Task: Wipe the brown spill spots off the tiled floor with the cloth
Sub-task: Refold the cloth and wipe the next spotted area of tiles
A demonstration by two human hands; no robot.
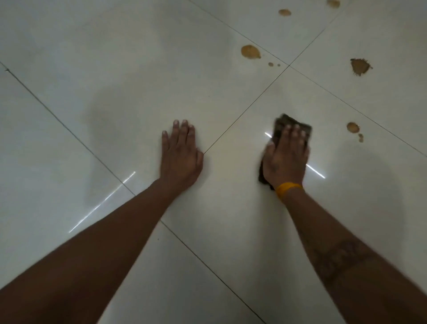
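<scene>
My right hand [286, 159] is flat on the cloth [280, 126], pressing it to the tiled floor [115, 69]. The fingers [294, 134] are straight and close together, lying on top of the cloth, not curled round it. The cloth is dark and brownish; it pokes out past the fingertips and also at the left side near my wrist. There is a yellow band [288, 188] on that wrist and a tattoo [342, 261] on the forearm.

My left hand [181, 157] is palm down on bare tile, just left of a grout line, with fingers straight and slightly spread, holding nothing. It is well apart from the cloth.

Brown spill spots are on the floor. One small spot [352, 127], with a tiny drop below it, sits right of the cloth, near but not touching it. A bigger oval spot [250, 51] lies further up, with two small drops beside it. A dark splat [359, 66] is on the tile to the right of that. Two more spots are at the top edge, one [284, 12] whole and one [333, 3] cut off by the frame.

The tile is glossy, with bright streak reflections near both hands.
</scene>
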